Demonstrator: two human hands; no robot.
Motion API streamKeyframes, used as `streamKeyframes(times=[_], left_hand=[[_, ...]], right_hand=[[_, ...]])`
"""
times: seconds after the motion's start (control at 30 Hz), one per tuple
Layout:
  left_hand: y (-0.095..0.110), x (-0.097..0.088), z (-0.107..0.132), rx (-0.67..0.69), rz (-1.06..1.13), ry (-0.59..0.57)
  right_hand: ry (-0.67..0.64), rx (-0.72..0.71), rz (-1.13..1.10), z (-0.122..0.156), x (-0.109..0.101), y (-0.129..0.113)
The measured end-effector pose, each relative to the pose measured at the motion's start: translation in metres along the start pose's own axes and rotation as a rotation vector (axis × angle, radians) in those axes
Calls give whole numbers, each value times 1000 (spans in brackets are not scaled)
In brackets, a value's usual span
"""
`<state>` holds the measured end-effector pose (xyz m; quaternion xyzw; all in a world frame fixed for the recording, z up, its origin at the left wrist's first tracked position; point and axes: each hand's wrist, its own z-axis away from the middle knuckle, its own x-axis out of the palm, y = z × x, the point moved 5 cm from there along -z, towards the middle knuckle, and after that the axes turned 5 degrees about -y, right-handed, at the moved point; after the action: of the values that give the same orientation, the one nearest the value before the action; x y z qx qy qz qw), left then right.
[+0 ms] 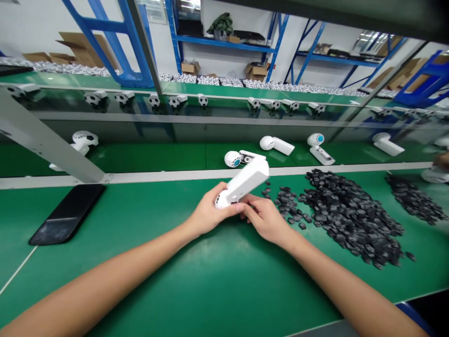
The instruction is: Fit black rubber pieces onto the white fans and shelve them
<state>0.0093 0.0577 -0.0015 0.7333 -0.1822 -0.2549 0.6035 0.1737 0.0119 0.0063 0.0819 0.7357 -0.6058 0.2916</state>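
Note:
My left hand grips the round head end of a white handheld fan, whose handle points up and to the right. My right hand pinches at the same head end from the right, fingers closed against it. Just right of my hands lies a large pile of small black pieces on the green bench, with a few loose ones close to my right fingers.
A black phone lies at the left. More white fans lie on the green belt behind a grey rail, among them a football-patterned fan. A second black pile sits far right, near another person's hand.

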Motion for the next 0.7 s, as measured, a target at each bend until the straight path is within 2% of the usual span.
streamKeyframes(times=[0.07,0.13,0.2,0.27,0.33,0.37,0.47,0.57,0.63,0.7], left_hand=[[-4,-14,-6,-73,47,73],[-8,-35,-15,-127,69,160],[-11,-63,-26,-135,40,270],[-13,-97,-41,-133,-75,410],[-12,-129,-57,-185,-373,505],[-11,-143,-65,-212,-454,522],[-4,-171,-84,-278,-668,529],[9,-172,-96,-250,-899,478],[18,-157,-107,-159,-1012,424],[21,-133,-122,-64,-1071,343]], right_hand=[[11,-46,66,-3,-20,0],[121,-5,197,-1,-53,9],[207,58,376,3,-84,23],[233,88,467,6,-105,38],[204,87,508,7,-113,50],[181,78,524,6,-113,54],[118,46,572,3,-107,63],[81,28,615,-1,-101,67],[83,25,626,-4,-101,68],[105,33,626,-7,-102,68]])
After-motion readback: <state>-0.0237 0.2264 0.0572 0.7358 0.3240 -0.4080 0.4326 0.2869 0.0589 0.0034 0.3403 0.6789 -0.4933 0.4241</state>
